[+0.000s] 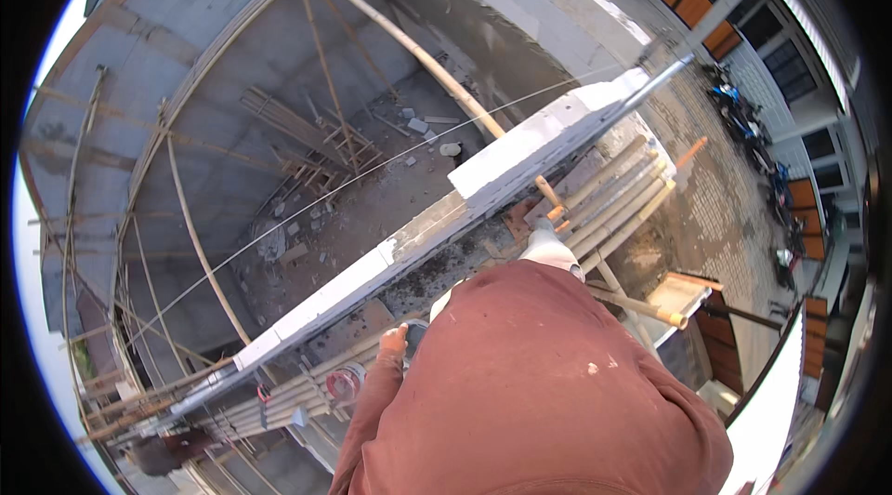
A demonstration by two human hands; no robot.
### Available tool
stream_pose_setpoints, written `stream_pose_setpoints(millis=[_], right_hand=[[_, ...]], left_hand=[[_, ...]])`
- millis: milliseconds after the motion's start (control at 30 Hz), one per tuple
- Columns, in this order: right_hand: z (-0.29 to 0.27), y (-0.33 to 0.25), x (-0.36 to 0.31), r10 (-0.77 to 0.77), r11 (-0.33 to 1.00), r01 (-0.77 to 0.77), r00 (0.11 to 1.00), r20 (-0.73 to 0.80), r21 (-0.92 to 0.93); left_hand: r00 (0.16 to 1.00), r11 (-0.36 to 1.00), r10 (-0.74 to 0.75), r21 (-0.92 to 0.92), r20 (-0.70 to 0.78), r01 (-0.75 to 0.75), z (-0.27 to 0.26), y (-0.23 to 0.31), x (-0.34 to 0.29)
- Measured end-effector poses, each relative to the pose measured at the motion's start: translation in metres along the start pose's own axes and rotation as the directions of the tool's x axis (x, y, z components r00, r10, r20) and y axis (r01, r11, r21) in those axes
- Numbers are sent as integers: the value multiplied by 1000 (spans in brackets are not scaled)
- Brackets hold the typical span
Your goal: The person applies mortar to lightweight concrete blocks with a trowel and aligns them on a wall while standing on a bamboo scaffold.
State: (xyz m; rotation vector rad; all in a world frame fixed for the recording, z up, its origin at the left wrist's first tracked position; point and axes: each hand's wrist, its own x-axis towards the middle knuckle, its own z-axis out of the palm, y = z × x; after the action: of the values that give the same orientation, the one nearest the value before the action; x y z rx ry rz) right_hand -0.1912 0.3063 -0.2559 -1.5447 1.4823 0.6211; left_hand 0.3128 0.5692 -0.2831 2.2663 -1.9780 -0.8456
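My left hand (394,342) hangs beside my torso, its fingers curled in. A grey-blue rounded thing (416,331) is right beside it; whether the hand grips it I cannot make out. My right hand does not show; the maroon shirt (548,374) covers that side. Ahead runs a wall of pale blocks (520,151), with white blocks on top and a thin string (321,202) stretched along it. A light trouser leg (550,249) of mine comes down on the bamboo platform, near a reddish brick-like piece (518,221).
Bamboo poles (613,202) form the scaffold under me, and a slanting pole (418,53) crosses the wall. A red-and-white bucket (345,383) stands at the left. Beyond the wall lies a deep floor with rubble (297,253). Far below right are parked motorbikes (739,118) on paving.
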Motion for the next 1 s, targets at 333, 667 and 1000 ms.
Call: stream_pose_setpoints(millis=[333,667,1000], right_hand=[[-147,-41,81,-163,671,268,963,215,-691],[-114,-212,96,-416,239,596,776,474,-766],[-21,-275,31,-324,290,797,602,730,-530]], left_hand=[[567,55,-823,-999,-47,-3,-72,183,46],[-64,-177,-860,-177,506,968,225,471,-196],[401,-69,-678,-596,616,800,257,478,-95]])
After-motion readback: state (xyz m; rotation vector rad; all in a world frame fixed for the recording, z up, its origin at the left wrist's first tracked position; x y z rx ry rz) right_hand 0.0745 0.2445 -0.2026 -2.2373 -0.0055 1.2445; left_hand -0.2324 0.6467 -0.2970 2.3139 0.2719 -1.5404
